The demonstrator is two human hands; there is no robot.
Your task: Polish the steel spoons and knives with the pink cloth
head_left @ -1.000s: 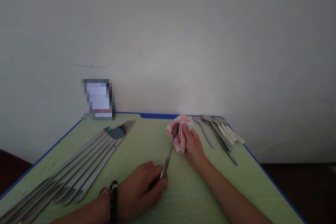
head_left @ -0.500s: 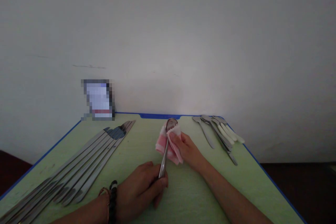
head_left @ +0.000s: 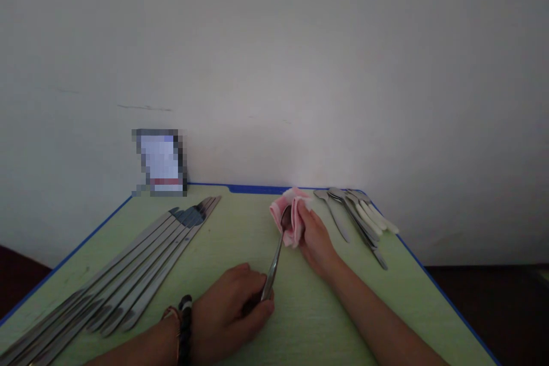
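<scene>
A metal spoon [head_left: 274, 266] points away from me above the middle of the table. My left hand [head_left: 235, 309] is closed round the end of its handle. In my right hand [head_left: 316, 237] is a pink and white cloth [head_left: 281, 206], folded around the spoon's bowl. Part of the bowl shows between the folds, and some of my right fingers are hidden behind the cloth.
Several long metal strips [head_left: 150, 260] lie fanned out on the left of the green table [head_left: 240, 229]. At the back right are several spoons [head_left: 337, 220], some with white handles [head_left: 373, 217]. A blurred screen device [head_left: 163, 163] leans against the wall [head_left: 343, 97].
My right hand and the cloth have shifted up and right, and the cloth now wraps more of the bowl. The spoon has tilted right. My left hand keeps its hold on the handle.
</scene>
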